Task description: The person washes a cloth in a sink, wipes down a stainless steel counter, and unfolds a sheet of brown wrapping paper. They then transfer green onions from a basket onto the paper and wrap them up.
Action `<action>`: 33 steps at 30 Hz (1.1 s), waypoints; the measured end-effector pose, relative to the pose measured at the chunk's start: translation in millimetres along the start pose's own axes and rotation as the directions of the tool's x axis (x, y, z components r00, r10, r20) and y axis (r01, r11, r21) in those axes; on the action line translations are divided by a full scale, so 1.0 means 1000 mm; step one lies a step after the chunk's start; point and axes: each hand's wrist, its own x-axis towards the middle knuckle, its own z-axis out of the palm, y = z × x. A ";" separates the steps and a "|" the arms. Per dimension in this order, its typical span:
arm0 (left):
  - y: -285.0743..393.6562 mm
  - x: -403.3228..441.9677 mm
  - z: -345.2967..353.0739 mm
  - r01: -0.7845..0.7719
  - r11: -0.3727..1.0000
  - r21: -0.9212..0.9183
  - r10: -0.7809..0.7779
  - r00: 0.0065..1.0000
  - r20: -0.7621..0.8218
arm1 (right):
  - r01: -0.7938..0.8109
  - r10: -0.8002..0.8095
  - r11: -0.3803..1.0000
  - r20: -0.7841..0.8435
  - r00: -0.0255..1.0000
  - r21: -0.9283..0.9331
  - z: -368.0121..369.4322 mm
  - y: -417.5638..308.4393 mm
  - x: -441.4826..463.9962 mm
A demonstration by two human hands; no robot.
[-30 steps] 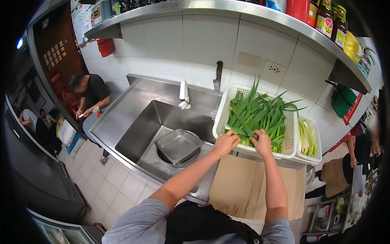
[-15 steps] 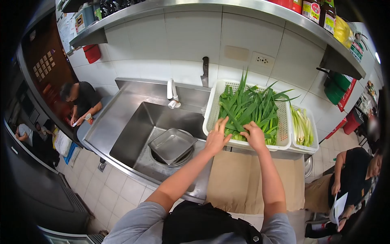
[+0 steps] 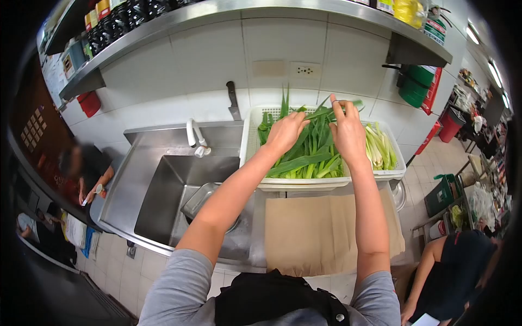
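Long flat green leek leaves (image 3: 308, 157) fill a white perforated plastic basket (image 3: 251, 127) at the back of the counter. My left hand (image 3: 287, 132) is over the basket's left half, closed with its fingertips round some of the raised leaves. Over the right side, my right hand (image 3: 349, 130) grips the same bunch between thumb and fingers, its index finger pointing upward. The leaves between both hands are lifted toward the wall, with a tip showing past the right hand. A smaller white basket (image 3: 395, 173) beside it bears pale stalks with light green tops (image 3: 379, 146).
Left is a steel sink (image 3: 149, 187) with metal pans (image 3: 198, 202) and a white faucet (image 3: 196, 136). A knife (image 3: 232, 100) hangs on the wall. Brown paper (image 3: 315, 233) covers the front surface. A steel shelf (image 3: 217, 7) crosses above. One person (image 3: 457, 271) stands right; another (image 3: 92, 168) sits left.
Both hands have moved from the basket's front edge toward its back, lifting leaves. The leaves inside lie differently, and the whole view has shifted. The person at right has turned and bent.
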 end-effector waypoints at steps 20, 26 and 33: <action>-0.111 -0.023 0.092 0.517 0.822 0.240 -0.551 0.828 0.104 | -0.618 0.445 0.770 0.562 0.698 0.157 0.035 0.077 -0.084; -0.139 -0.045 0.081 0.571 0.791 0.221 -0.546 0.495 0.676 | -0.595 0.515 0.789 0.689 0.510 -0.149 0.133 0.115 -0.106; -0.179 -0.075 0.137 0.817 0.573 0.063 -0.681 0.432 0.592 | -0.824 0.521 0.562 0.742 0.422 0.075 0.181 0.135 -0.127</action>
